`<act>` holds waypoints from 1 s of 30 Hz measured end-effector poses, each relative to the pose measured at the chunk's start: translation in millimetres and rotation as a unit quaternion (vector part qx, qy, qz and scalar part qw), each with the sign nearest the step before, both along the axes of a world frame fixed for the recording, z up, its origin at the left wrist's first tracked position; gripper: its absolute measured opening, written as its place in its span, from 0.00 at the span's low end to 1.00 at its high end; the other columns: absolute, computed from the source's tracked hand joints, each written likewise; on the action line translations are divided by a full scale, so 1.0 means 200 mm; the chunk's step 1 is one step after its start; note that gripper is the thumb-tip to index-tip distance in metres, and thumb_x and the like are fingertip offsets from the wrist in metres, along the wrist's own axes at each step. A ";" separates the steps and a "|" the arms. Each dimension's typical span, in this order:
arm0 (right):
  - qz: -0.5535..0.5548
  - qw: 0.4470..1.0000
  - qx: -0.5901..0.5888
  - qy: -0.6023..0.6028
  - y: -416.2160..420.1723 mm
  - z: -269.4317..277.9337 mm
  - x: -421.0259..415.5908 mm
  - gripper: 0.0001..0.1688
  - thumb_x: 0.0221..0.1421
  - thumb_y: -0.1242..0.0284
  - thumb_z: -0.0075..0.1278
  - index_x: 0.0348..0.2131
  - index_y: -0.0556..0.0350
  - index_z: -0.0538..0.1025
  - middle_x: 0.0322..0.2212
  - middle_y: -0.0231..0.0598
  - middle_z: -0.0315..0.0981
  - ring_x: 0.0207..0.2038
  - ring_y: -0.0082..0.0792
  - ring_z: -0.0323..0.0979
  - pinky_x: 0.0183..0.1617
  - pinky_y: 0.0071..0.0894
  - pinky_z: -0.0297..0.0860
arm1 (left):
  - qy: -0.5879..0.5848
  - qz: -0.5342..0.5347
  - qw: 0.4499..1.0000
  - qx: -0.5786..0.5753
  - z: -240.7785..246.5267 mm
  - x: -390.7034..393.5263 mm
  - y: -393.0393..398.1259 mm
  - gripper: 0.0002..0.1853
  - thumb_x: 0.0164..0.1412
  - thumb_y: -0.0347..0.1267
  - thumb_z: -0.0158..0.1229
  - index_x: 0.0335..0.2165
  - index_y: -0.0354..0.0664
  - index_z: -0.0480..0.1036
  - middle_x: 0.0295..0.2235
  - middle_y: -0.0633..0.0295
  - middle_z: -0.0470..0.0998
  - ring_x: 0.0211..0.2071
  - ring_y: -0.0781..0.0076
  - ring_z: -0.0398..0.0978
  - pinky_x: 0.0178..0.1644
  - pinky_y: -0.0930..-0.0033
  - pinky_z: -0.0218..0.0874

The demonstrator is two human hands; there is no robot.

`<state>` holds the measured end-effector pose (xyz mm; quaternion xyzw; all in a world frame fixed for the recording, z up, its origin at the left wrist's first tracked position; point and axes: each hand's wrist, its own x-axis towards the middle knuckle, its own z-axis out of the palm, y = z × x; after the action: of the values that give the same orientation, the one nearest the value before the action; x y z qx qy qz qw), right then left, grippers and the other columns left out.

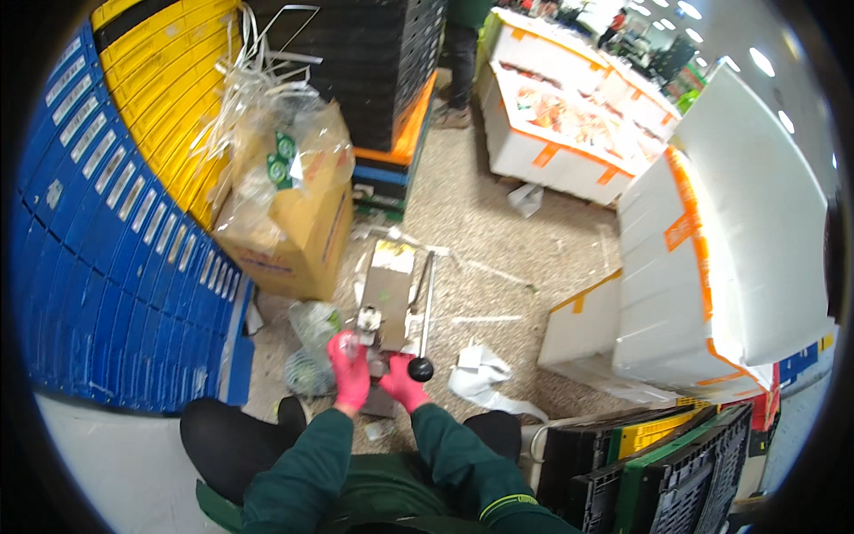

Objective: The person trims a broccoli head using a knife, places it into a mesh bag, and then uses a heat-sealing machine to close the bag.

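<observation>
Both my hands wear pink gloves and are at the near end of a long grey-brown machine [388,294] standing low between my knees. My left hand [349,371] is on the left side of its metal part, with something small and shiny at the fingertips that is too blurred to name. My right hand [404,383] is at the right side, beside a round metal piece [377,365] between the hands; its fingers are partly hidden. A long metal lever [428,307] with a black ball knob [421,369] rises just beside my right hand.
Blue crates [100,267] and yellow crates [167,87] are stacked left, by a cardboard box [293,247] of plastic waste. White foam boxes [660,267] stand right, above black folding crates [660,480]. Plastic bags [310,370] and white scraps [487,377] lie on the floor. A person [460,60] stands ahead.
</observation>
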<state>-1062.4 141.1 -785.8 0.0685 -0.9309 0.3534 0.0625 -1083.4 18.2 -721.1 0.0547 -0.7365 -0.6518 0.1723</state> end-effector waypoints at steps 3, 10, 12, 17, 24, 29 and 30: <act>-0.089 0.987 -0.119 -0.062 0.12 0.34 0.11 0.20 0.42 0.66 0.55 0.37 0.55 0.74 0.35 0.50 0.73 0.41 0.50 0.70 0.43 0.44 0.66 | -0.007 -0.012 1.000 0.002 -0.02 -0.02 0.01 0.12 0.55 0.24 0.52 0.39 0.37 0.64 0.38 0.57 0.63 0.40 0.64 0.64 0.48 0.66 0.55; -0.119 0.992 -0.031 -0.021 0.35 1.27 -0.02 0.15 0.57 0.61 0.44 0.40 0.48 0.74 0.20 0.41 0.74 0.25 0.47 0.73 0.28 0.41 0.67 | 0.019 0.007 0.999 -0.041 0.01 -0.03 0.00 0.06 0.58 0.30 0.49 0.31 0.38 0.64 0.32 0.55 0.64 0.36 0.59 0.62 0.45 0.63 0.53; -0.074 0.991 0.087 -0.063 0.29 1.43 -0.06 0.18 0.58 0.59 0.43 0.41 0.49 0.74 0.20 0.43 0.75 0.25 0.44 0.74 0.29 0.38 0.68 | 0.025 0.005 0.998 -0.061 0.05 -0.04 -0.01 0.07 0.59 0.31 0.48 0.30 0.38 0.64 0.30 0.55 0.64 0.35 0.58 0.62 0.44 0.62 0.53; 0.024 0.989 0.033 -0.144 0.15 1.19 -0.07 0.22 0.58 0.55 0.40 0.36 0.52 0.76 0.19 0.48 0.73 0.23 0.47 0.72 0.29 0.41 0.67 | 0.035 -0.016 0.999 0.021 -0.11 -0.09 -0.03 0.09 0.59 0.33 0.48 0.29 0.38 0.64 0.29 0.56 0.64 0.34 0.59 0.62 0.42 0.63 0.54; 0.026 0.980 -0.005 -0.197 0.07 0.97 0.14 0.24 0.57 0.54 0.41 0.26 0.53 0.77 0.20 0.48 0.73 0.22 0.45 0.73 0.28 0.40 0.68 | 0.043 0.000 0.999 -0.021 -0.01 -0.03 -0.02 0.11 0.59 0.35 0.49 0.28 0.38 0.64 0.29 0.57 0.64 0.32 0.63 0.62 0.41 0.66 0.54; -0.027 0.990 0.078 -0.112 -0.06 0.60 0.48 0.23 0.56 0.55 0.43 0.20 0.51 0.76 0.18 0.49 0.71 0.21 0.50 0.70 0.25 0.46 0.67 | 0.029 -0.005 0.996 0.088 -0.10 -0.05 0.02 0.10 0.59 0.34 0.49 0.29 0.37 0.63 0.29 0.61 0.64 0.32 0.68 0.62 0.40 0.68 0.55; -0.049 0.988 0.091 -0.113 -0.08 0.55 0.51 0.23 0.56 0.55 0.43 0.20 0.51 0.75 0.17 0.48 0.71 0.21 0.50 0.70 0.25 0.47 0.67 | 0.021 -0.010 0.993 0.112 0.00 -0.03 0.02 0.09 0.59 0.34 0.49 0.30 0.37 0.63 0.29 0.62 0.64 0.32 0.69 0.62 0.40 0.69 0.55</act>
<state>-959.6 125.1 -675.0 -0.0122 -0.9626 0.2688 -0.0327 -1090.1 23.0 -721.5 0.0527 -0.6555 -0.7330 0.1738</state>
